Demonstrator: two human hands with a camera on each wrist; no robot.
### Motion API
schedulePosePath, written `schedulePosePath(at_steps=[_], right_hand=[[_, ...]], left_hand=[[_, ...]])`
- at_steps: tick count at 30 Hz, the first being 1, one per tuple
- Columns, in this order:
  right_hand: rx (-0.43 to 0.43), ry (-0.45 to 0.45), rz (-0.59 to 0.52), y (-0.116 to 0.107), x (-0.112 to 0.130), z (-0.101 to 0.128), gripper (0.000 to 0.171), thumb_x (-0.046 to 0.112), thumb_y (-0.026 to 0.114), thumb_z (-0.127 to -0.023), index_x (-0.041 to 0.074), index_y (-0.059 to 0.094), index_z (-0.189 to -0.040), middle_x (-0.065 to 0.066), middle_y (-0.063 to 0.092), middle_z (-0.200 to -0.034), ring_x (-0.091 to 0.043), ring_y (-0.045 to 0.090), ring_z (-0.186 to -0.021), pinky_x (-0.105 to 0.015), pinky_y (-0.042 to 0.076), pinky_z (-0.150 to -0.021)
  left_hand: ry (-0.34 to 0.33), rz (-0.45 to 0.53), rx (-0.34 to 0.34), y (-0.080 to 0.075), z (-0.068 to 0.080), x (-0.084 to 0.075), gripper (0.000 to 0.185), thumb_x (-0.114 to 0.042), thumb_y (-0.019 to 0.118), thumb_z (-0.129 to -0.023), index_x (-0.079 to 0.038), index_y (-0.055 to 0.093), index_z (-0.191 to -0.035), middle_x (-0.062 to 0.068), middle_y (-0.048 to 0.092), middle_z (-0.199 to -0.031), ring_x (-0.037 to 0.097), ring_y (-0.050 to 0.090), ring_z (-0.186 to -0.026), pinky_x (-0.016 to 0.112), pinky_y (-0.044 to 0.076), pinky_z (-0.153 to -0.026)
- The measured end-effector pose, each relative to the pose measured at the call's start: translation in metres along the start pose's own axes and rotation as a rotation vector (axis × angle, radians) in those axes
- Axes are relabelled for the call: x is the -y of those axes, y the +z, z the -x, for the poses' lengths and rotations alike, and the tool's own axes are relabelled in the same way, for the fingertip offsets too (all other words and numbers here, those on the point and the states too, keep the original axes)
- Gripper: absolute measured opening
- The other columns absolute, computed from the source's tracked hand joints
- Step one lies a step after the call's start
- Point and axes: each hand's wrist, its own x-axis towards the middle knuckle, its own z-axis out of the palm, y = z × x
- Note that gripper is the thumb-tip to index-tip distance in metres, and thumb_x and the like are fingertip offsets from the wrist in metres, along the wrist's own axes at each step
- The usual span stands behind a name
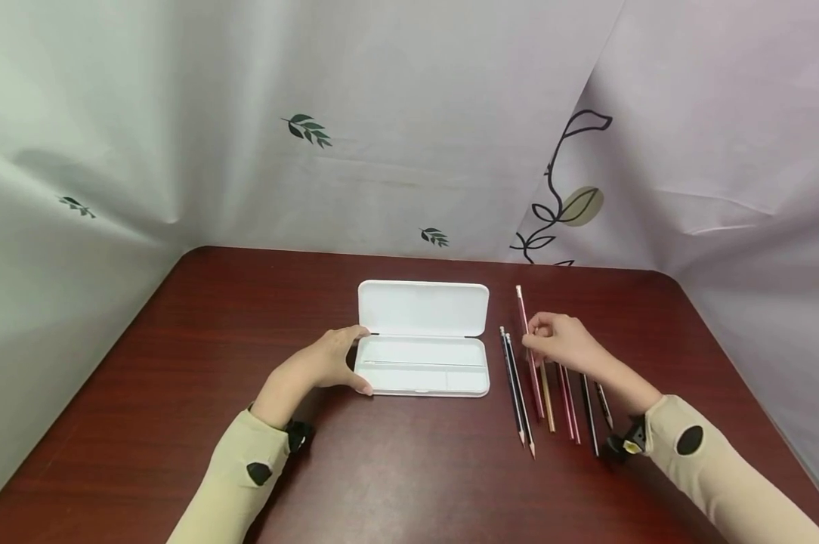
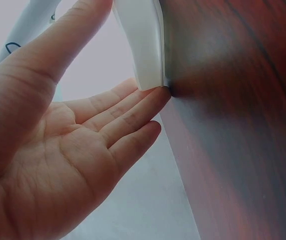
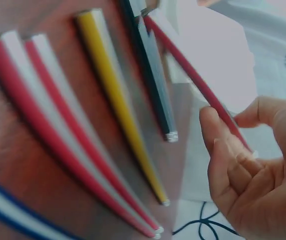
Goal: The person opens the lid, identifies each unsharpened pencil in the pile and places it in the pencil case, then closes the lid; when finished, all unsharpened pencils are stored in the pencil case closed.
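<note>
White case lies open at mid-table, lid back flat on its far side, tray bare.

Left hand sits against the case's left end. Fingers straight, thumb toward the hinge corner, fingertips at the near corner. The wrist view shows an open palm, with fingertips touching the case end. It holds nothing; it looks to be bracing the case so it cannot slide.

Right hand is right of the case, over a row of pencils. It pinches a red pencil between thumb and fingers; the wrist view shows the grip near one end of the shaft. That pencil angles away from the rest, so I judge it lifted.

The others lie side by side just right of the case, apparently all with tips toward the person: two dark ones nearest the case, then yellow, red-and-white and more under the wrist. They are well placed for one-at-a-time picking.
</note>
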Motion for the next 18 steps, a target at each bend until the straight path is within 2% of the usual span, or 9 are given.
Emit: schedulePosePath(at_steps=[5,12,14,18], right_hand=[[-0.023,-0.117,-0.111,-0.004,0.007,-0.006,0.022,0.006,0.058,-0.084,-0.001,0.055,-0.105,-0.009,0.070,-0.075,-0.023,0.064,-0.065,-0.029,0.051,-0.054],[-0.095,-0.289,-0.290,0.003,0.024,-0.023,0.024,0.007,0.059,-0.090,0.002,0.053,-0.113,-0.018,0.068,-0.086,-0.020,0.067,-0.072,-0.041,0.055,-0.063],[-0.102,-0.322,-0.287,0.009,0.028,-0.030,0.024,0.009,0.060,-0.090,0.002,0.053,-0.112,-0.017,0.069,-0.087,-0.021,0.068,-0.075,-0.038,0.055,-0.064],[-0.090,-0.400,-0.181,0.021,0.034,-0.039,0.025,0.013,0.062,-0.090,0.004,0.054,-0.112,-0.010,0.071,-0.088,-0.019,0.068,-0.080,-0.026,0.050,-0.062]], left_hand=[[-0.004,0.005,0.002,0.000,0.001,0.000,0.087,-0.031,0.089,-0.059,0.002,0.046,-0.127,0.020,0.055,-0.124,0.032,0.050,-0.116,0.047,0.041,-0.096],[-0.010,0.002,0.007,-0.001,0.000,0.000,0.088,-0.032,0.089,-0.059,0.002,0.045,-0.128,0.020,0.054,-0.125,0.033,0.049,-0.118,0.046,0.040,-0.097],[-0.010,0.002,0.005,-0.001,0.001,0.001,0.089,-0.032,0.089,-0.059,0.002,0.045,-0.128,0.020,0.054,-0.126,0.033,0.049,-0.118,0.046,0.040,-0.097],[-0.009,0.002,0.000,0.000,0.001,0.000,0.089,-0.032,0.089,-0.058,0.002,0.045,-0.128,0.020,0.054,-0.125,0.032,0.050,-0.117,0.046,0.041,-0.097]])
